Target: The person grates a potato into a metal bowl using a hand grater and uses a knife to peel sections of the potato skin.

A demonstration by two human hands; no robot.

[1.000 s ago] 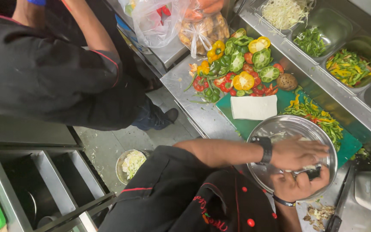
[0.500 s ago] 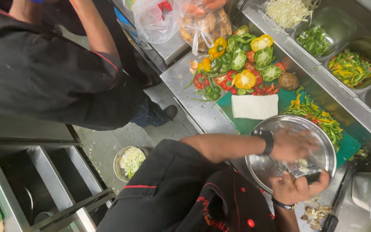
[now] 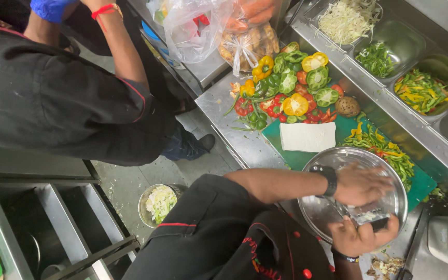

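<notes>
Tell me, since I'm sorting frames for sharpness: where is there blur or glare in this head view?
Head view: the left hand over the steel bowl is smeared by motion blur; the right hand gripping a grater is softer too; the bowl's rim gleams mildly; the peppers and white block are sharp and evenly lit.

Halved peppers [image 3: 291,85] lie heaped beside a white block [image 3: 307,137] on a green board [image 3: 421,184]; shredded cabbage [image 3: 346,21] fills a tray.
</notes>
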